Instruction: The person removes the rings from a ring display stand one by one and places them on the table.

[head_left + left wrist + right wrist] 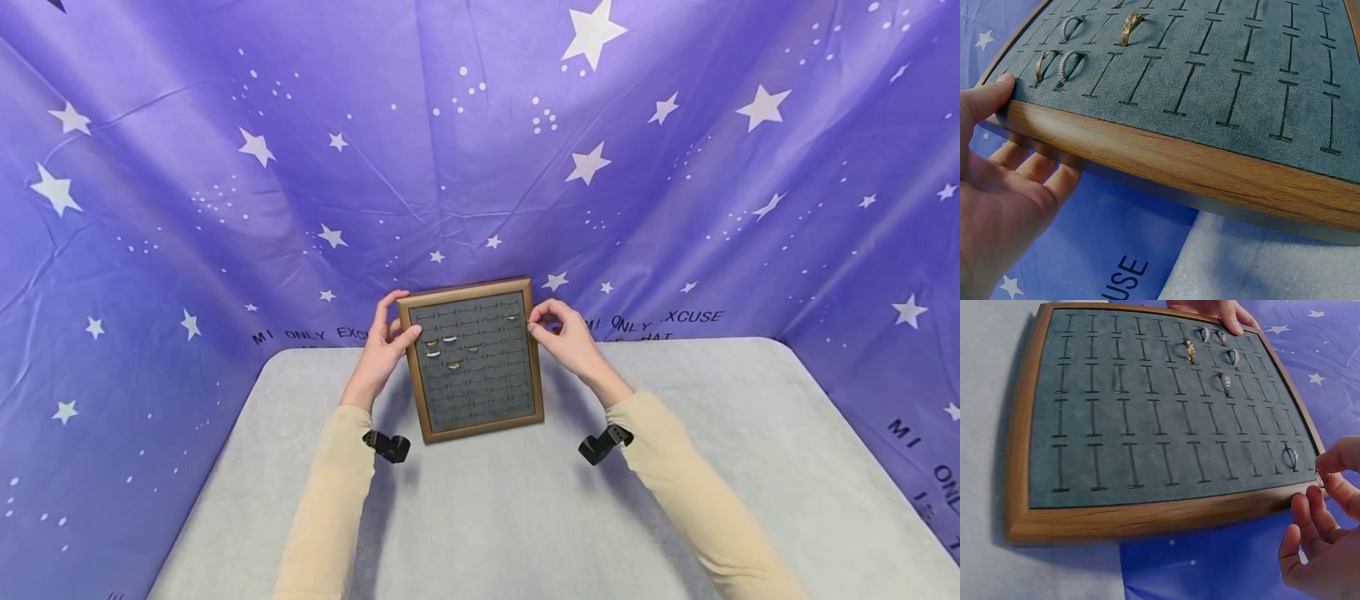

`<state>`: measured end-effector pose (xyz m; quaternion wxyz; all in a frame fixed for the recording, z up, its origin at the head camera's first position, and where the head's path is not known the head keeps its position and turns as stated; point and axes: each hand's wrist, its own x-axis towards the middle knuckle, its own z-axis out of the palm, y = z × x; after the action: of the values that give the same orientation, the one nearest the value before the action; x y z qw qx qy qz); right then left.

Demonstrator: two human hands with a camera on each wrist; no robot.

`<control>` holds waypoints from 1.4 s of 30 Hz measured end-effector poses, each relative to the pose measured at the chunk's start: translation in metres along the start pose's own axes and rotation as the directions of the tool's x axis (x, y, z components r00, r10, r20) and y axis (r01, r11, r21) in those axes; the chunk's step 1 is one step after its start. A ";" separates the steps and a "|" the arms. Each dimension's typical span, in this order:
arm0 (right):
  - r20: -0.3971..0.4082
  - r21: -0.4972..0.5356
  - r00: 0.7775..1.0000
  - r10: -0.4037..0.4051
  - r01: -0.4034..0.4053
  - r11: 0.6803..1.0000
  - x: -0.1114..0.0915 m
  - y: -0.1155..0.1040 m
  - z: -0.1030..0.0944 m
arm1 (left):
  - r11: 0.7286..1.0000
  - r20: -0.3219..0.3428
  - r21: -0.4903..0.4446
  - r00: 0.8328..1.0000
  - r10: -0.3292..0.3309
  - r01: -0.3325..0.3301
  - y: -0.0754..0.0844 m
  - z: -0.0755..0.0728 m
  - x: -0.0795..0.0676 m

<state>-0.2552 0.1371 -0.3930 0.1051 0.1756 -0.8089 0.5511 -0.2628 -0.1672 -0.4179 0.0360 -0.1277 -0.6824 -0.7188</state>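
Two cream, softly wrinkled sleeves (330,508) wear black plastic wrist cameras (390,447) above a pale grey, faintly mottled table (487,533). Beyond, a rectangular brown wood-grained frame (1147,519) with a rounded edge stands tilted, surrounding a slate-green, suede-like panel (1104,412) cut with rows of I-shaped slits. Slim silver, stone-studded rings (1062,70) and a chunky gold ring (1133,28) sit in some slits, arching out. The left hand (381,354) grips the frame's left side, thumb on the front, fingers behind. At the right side, the right hand (572,342) pinches a small patterned ring (1319,477) between thumb and forefinger, just beside a seated ring. Behind hangs creased, shiny purple-blue cloth (465,150) printed with white stars.
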 end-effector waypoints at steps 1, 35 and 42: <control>-0.003 0.011 1.000 0.002 -0.002 1.000 -0.002 0.001 0.000 | 1.000 -0.001 0.000 1.000 0.000 0.000 0.000 0.000 0.000; 0.006 0.008 0.995 0.096 -0.096 0.995 -0.055 0.057 -0.017 | 1.000 0.008 -0.018 1.000 0.018 -0.018 0.000 0.001 -0.001; 0.020 -0.026 0.986 0.164 -0.164 0.986 -0.071 0.035 -0.020 | 0.999 0.015 -0.029 1.000 0.025 -0.024 -0.001 0.001 0.000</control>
<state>-0.2046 0.1788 -0.4410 0.0527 0.1131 -0.8285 0.5460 -0.2627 -0.1660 -0.4186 0.0376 -0.1421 -0.6706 -0.7271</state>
